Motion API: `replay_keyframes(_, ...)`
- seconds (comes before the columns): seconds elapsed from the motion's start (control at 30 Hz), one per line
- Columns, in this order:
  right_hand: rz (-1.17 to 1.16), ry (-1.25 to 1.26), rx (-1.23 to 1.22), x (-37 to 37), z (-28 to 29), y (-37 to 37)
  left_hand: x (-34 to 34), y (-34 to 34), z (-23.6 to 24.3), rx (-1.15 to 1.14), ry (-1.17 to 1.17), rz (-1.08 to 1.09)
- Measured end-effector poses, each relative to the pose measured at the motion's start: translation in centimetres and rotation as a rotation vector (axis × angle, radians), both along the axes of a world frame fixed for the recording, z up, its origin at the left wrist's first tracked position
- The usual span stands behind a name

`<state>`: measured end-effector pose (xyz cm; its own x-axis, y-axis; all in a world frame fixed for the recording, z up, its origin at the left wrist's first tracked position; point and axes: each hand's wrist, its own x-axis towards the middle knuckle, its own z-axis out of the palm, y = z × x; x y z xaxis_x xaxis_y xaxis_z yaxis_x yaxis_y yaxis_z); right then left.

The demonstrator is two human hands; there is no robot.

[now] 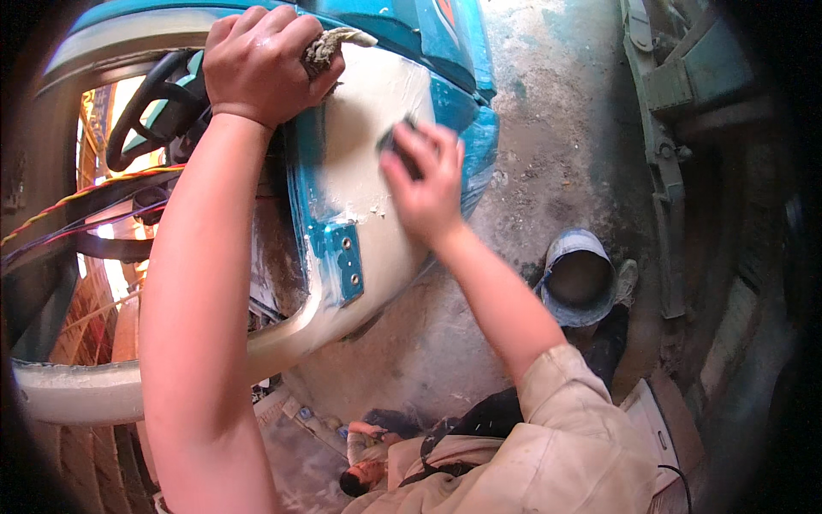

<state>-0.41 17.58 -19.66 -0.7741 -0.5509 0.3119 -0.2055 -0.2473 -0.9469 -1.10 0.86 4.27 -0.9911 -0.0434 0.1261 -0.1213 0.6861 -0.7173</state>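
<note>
My left hand point(265, 64) is closed round a crumpled grey rag point(330, 50) and rests on the upper edge of a blue vehicle cab's door opening. Slightly blurred, my right hand point(425, 176) grips a small dark pad point(401, 147). That pad lies against a cream-coloured, filler-coated body panel point(364, 128); its exact kind is hard to make out. Small crumbs cling to the panel beneath it. Lower down, a blue metal hinge plate point(342, 257) with two holes sits on the door frame.
Inside the cab are a black steering wheel point(154, 111) and loose coloured wires point(86, 201). A pale bucket point(578, 278) stands on the stained concrete floor point(548, 128). Metal vehicle framework point(664, 171) runs along the right. Another person point(372, 467) is low near the bottom.
</note>
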Motion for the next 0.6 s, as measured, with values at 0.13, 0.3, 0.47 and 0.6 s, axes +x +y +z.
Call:
replay_keyframes(0.13,-0.113,-0.248,0.087,-6.1,-1.8,-8.1,-1.0,0.1,-0.1,-0.025,-0.028,-0.007)
replay_keyframes(0.3,0.016,0.044,0.036,4.3,0.6,5.0,0.3,-0.2,-0.4,-0.001,0.018,-0.004)
replay_keyframes(0.47,-0.052,0.013,0.029,1.9,0.0,1.9,-1.2,1.2,-0.4,0.065,0.053,0.030)
replay_keyframes(0.6,-0.088,-0.227,0.139,-3.6,-1.4,-5.5,-1.3,0.9,-0.3,0.055,0.079,-0.030)
